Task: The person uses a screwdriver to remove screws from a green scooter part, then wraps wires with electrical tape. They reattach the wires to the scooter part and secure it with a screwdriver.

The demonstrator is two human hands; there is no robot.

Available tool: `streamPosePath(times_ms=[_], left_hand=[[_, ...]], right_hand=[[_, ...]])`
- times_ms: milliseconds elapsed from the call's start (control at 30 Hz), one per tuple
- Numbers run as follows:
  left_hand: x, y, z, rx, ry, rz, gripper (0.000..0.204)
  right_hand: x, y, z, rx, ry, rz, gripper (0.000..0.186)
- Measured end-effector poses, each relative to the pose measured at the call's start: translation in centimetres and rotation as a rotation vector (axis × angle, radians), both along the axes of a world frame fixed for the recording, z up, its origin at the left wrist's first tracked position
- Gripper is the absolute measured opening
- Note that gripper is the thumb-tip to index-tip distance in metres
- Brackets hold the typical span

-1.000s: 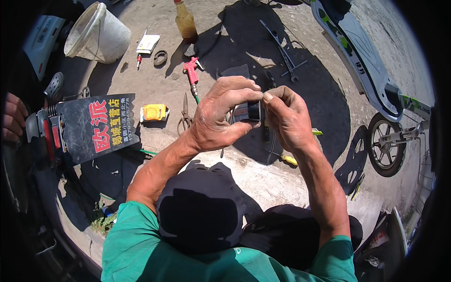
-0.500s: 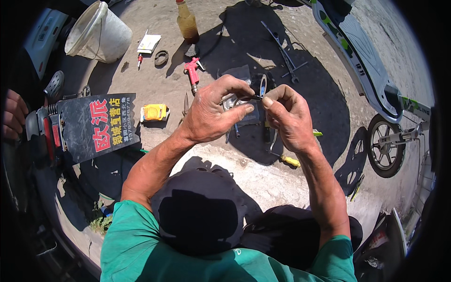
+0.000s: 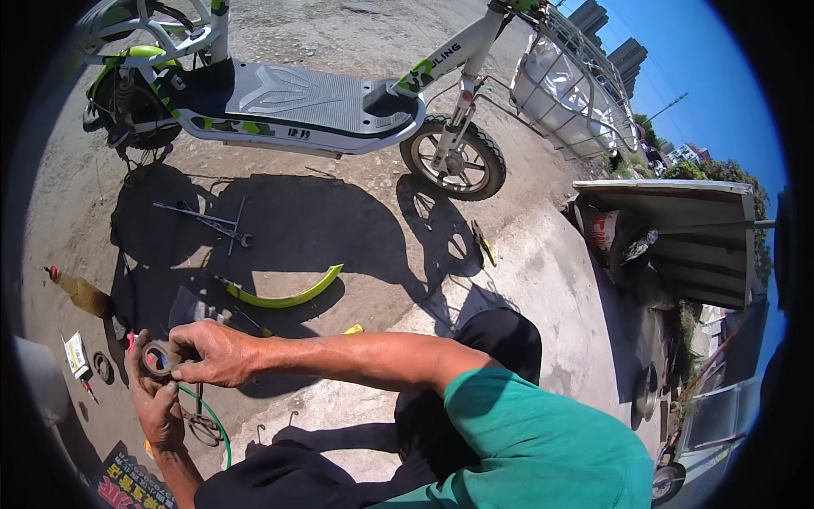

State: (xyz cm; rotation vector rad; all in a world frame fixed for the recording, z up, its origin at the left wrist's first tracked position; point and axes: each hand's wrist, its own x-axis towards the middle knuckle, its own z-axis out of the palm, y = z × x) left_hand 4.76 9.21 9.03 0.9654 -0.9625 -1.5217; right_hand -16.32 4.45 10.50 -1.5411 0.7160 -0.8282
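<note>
My left hand (image 3: 158, 411) grips a dark ring-shaped roll, apparently tape (image 3: 156, 346), from below. My right hand (image 3: 208, 355) pinches its right side, fingers curled against it. Just beyond them lie a dark plastic piece (image 3: 188, 305) and a curved lime-green strip (image 3: 288, 297). To the left stand a bottle of amber liquid (image 3: 85, 295) and, lower, a white packet (image 3: 75, 355) beside a small dark ring (image 3: 103, 367). A green hose (image 3: 220, 430) runs below my hands, near a pair of scissors (image 3: 203, 428) on the ground.
A white scooter (image 3: 305, 102) stands across the top, above crossed wrenches (image 3: 212, 219) and pliers (image 3: 483, 242). A wire cage with white sacks (image 3: 568, 93) and a metal panel (image 3: 695, 254) are at right, a white bucket (image 3: 38, 382) at far left.
My view has swung toward the right, bringing the whole scooter and the skyline in. In the picture my hands and the roll have shifted to the lower left, still held together.
</note>
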Motion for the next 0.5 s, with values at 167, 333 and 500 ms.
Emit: streamPosePath(times_ms=[167,333,500], left_hand=[[2.5,0.3,-2.3,0.034,0.1,-0.037,0.08],[1.6,0.2,-3.5,-0.106,-0.072,0.085,0.065],[-1.4,-0.2,-2.5,-0.3,-0.171,0.19,0.056]], right_hand=[[-0.8,0.5,0.6,-0.046,-0.015,-0.002,0.024],[-0.8,-0.4,0.6,-0.025,0.081,-0.017,0.025],[-1.5,-1.8,2.0,0.144,0.238,-0.014,0.033]])
